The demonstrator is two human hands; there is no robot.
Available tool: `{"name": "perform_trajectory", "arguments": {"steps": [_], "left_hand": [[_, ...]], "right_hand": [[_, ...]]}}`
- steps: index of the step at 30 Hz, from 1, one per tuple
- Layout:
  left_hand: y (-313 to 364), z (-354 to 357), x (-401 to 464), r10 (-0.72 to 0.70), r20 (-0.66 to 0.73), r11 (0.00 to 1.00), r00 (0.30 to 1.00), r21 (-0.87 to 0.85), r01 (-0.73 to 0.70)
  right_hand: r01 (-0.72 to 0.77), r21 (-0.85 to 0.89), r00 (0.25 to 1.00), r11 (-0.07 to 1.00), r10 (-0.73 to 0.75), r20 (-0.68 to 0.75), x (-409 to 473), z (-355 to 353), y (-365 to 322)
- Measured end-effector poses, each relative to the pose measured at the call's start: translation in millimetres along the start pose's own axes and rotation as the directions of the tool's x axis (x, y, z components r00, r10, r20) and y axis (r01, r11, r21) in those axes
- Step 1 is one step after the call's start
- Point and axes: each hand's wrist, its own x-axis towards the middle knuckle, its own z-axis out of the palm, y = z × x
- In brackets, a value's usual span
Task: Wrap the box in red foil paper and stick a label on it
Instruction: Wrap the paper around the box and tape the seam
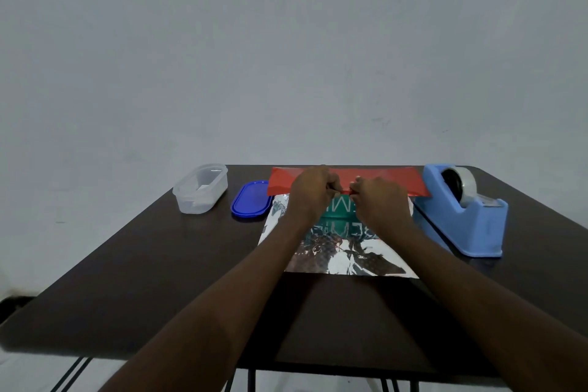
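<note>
A sheet of foil paper lies silver side up [343, 258] on the dark table, and its far edge is folded toward me so the red side [386, 180] shows. A green box [339, 208] with white letters sits under that fold, mostly hidden by my hands. My left hand [313, 192] and my right hand [380, 197] are side by side, both pinching the red edge of the foil over the box. The box's letters are mirrored in the silver foil.
A blue tape dispenser [461, 216] with a clear roll stands right of the foil. A blue lid [249, 202] lies left of it, and a clear plastic tub [202, 189] with something white inside stands further left. The table's [127, 280] front edge is near me.
</note>
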Motion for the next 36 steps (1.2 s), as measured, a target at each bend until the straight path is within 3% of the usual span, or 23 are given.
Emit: {"name": "perform_trajectory", "arguments": {"steps": [6,10,14,19,21,24,27,31,36], "left_hand": [[-0.4,-0.7,0.9,0.017,0.015,0.999,1.000,0.046,-0.018],[0.9,-1.8,1.1,0.006,0.007,0.999,1.000,0.048,-0.006],[4.7,-4.2,-1.3,0.005,0.031,0.994,1.000,0.109,-0.008],[17.2,-4.3,-6.2,0.073,-0.021,0.970,0.997,0.233,-0.066],[28.2,-4.1,-6.1,0.089,-0.042,0.966,0.995,0.249,-0.076],[51.8,4.0,-1.5,0.159,0.005,0.982,0.987,0.099,-0.158],[88.1,23.4,4.0,0.235,0.198,0.966,0.952,-0.157,-0.206],[139.1,60.5,3.5,0.284,0.357,0.952,0.890,-0.217,-0.216],[161.5,90.4,1.0,0.283,0.384,0.955,0.879,-0.194,-0.223]], "right_hand": [[0.128,-0.062,0.991,0.990,-0.126,0.039,-6.8,20.1,5.9],[0.109,-0.028,0.994,0.994,-0.108,0.020,-9.1,15.1,4.2],[-0.020,0.101,0.998,0.995,0.027,-0.065,-9.4,-12.3,11.6],[-0.209,0.060,0.971,0.976,0.215,-0.106,-5.8,-62.9,51.7],[-0.293,0.041,0.954,0.955,0.295,-0.055,-8.9,-77.7,72.7],[-0.380,0.011,0.924,0.925,0.379,0.045,-20.3,-91.3,101.4],[-0.457,-0.001,0.872,0.889,0.449,0.197,-31.3,-99.1,124.7],[-0.567,0.102,0.808,0.818,0.527,0.263,-38.8,-104.9,144.4],[-0.627,0.140,0.753,0.766,0.551,0.360,-35.9,-103.7,157.9]]}}
